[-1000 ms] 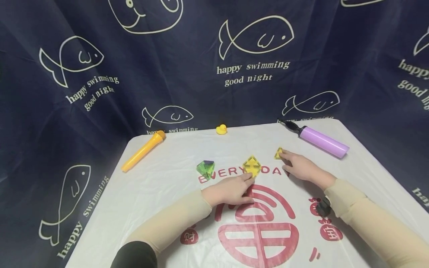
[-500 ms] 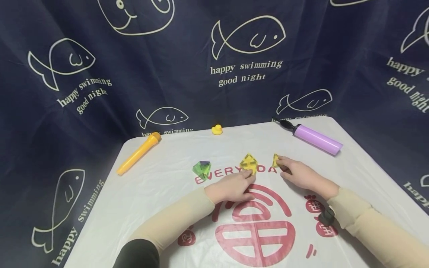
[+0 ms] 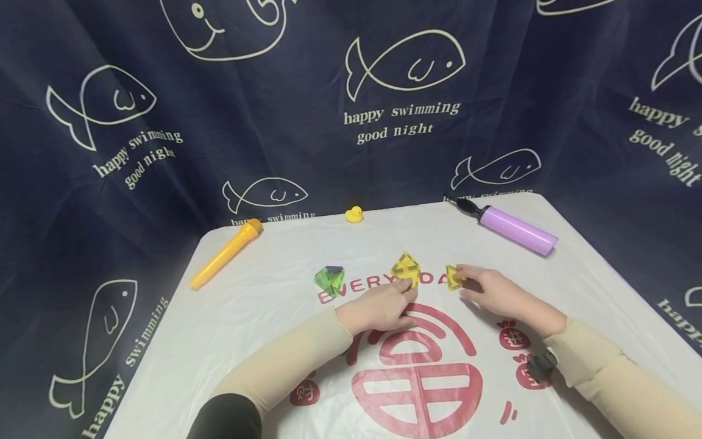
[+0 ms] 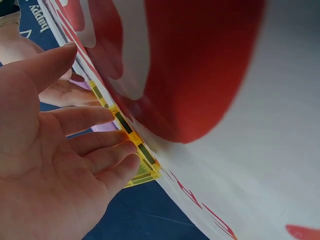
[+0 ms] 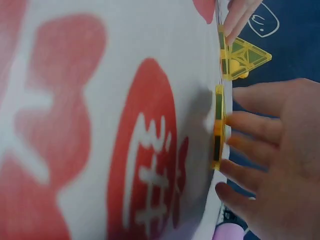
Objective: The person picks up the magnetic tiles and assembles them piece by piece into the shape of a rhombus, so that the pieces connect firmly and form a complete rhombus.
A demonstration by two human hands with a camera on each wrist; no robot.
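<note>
My left hand [image 3: 378, 306] lies with fingers extended on the near part of a pair of yellow translucent triangle tiles [image 3: 405, 262] joined at an edge. One of the pair, a yellow triangle tile [image 5: 247, 57], stands up at a slant in the right wrist view. To the right, the outstretched fingers of my right hand [image 3: 490, 292] touch a single yellow triangle tile [image 3: 453, 277] lying flat on the table. A gap separates it from the joined pair. Left of both hands stands a green and purple translucent tile shape [image 3: 329, 279].
On the white table cover [image 3: 263, 317] with red print, a yellow toy microphone [image 3: 227, 253] lies at the back left. A small rubber duck [image 3: 354, 214] sits at the back edge, and a purple hand pump [image 3: 518, 230] lies back right. A dark blue curtain [image 3: 307, 91] hangs behind.
My right hand has drawn the single yellow tile nearer the front and turned it. The left hand stays on the joined tiles. The head view has shifted slightly.
</note>
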